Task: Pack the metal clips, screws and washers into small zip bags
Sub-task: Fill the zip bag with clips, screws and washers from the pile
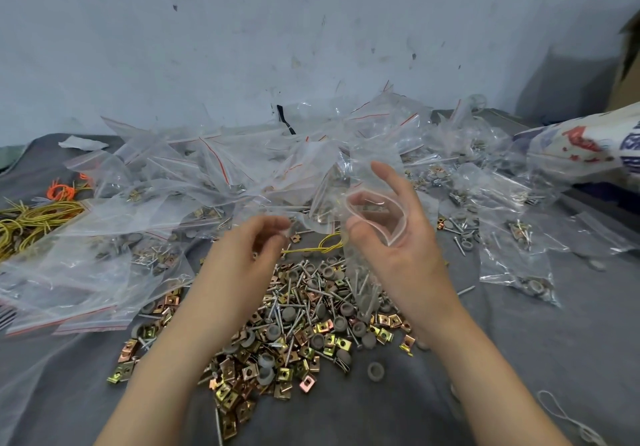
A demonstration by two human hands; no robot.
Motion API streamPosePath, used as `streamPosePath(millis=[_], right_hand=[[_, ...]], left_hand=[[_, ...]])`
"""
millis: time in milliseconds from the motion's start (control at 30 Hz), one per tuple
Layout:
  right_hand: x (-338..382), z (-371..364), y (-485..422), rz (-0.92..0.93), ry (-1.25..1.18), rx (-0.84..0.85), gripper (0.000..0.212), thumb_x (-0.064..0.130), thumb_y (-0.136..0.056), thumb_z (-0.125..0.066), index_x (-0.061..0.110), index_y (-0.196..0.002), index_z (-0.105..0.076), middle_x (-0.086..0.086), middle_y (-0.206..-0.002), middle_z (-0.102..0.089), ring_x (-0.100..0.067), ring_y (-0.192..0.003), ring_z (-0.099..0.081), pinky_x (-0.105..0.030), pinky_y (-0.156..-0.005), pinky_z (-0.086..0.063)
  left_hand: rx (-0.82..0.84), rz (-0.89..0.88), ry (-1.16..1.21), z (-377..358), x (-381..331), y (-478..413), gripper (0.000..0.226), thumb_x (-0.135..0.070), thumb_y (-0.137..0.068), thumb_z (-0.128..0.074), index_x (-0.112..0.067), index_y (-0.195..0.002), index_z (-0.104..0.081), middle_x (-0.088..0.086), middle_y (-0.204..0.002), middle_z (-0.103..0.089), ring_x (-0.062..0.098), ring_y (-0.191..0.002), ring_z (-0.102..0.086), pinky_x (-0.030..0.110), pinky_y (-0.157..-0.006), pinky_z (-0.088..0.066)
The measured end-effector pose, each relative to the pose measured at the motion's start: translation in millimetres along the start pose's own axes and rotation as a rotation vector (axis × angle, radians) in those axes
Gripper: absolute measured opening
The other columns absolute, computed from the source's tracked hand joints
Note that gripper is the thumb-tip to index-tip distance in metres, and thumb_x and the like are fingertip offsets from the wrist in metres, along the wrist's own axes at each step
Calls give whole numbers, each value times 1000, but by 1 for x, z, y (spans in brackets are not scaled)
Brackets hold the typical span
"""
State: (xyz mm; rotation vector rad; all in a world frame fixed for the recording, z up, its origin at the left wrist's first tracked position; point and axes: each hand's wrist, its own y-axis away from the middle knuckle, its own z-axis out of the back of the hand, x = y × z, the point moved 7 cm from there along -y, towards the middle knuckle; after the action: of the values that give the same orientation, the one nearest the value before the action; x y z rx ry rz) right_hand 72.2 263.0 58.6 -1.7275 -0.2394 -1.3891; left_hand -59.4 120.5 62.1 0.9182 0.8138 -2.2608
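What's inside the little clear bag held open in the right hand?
Through the clear zip bag in the right hand, several screws and a grey washer show at its bottom. Whether anything else lies in there cannot be told: the palm covers part of it.

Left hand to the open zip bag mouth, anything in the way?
Nothing visible. The right hand holds the zip bag with its mouth spread open, facing the left hand across a bare gap. The loose pile of clips, screws and washers lies below that gap; the heap of filled bags lies behind it.
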Motion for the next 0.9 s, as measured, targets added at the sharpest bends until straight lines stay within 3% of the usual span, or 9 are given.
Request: streamPosePath(millis=[133, 300, 500, 700, 900], right_hand=[[-1, 7, -2, -6, -15, -24, 58, 15, -93, -68, 42, -139, -46, 14, -112, -70, -6, -112, -64, -18, -94, -49], [-1, 10, -2, -5, -4, -38, 59, 15, -94, -69, 38, -144, -46, 13, -113, -70, -5, -114, -63, -17, -93, -49], [0, 5, -2, 4, 16, -30, 58, 24, -88, -69, 44, -138, -46, 11, -114, -70, -8, -115, -63, -27, -98, -50], [0, 6, -1, -5, 11, -26, 58, 22, -91, -69, 44, -139, -46, 12, -114, -69, -8, -115, -63, -33, -102, -50], [0, 7, -2, -10, 7, -18, 59, 19, -92, -70, 45, -139, -45, 11, -116, -69, -10, -115, -64, -24, -98, -51]], left_hand=[[112, 54, -166, -9, 24, 4, 21, -19, -99, -54, -32, -113, -63, -24, -97, -65, -13, -90, -56, 2, -72, -38], [214, 58, -309, -18, 33, 9, 20, -22, -100, -52, -36, -110, -63, -24, -102, -63, -3, -95, -59, 19, -83, -47], [328, 45, -388, -29, 35, 16, 23, -19, -101, -51, -37, -107, -64, -23, -109, -63, -4, -96, -58, 13, -81, -46], [378, 26, -450, -34, 27, 19, 17, -26, -99, -52, -39, -99, -63, -19, -93, -56, -1, -82, -56, 31, -80, -53], [416, 29, -520, -36, 22, 25, 14, -39, -98, -52, -38, -109, -61, -18, -106, -53, 10, -106, -51, 37, -95, -46]])
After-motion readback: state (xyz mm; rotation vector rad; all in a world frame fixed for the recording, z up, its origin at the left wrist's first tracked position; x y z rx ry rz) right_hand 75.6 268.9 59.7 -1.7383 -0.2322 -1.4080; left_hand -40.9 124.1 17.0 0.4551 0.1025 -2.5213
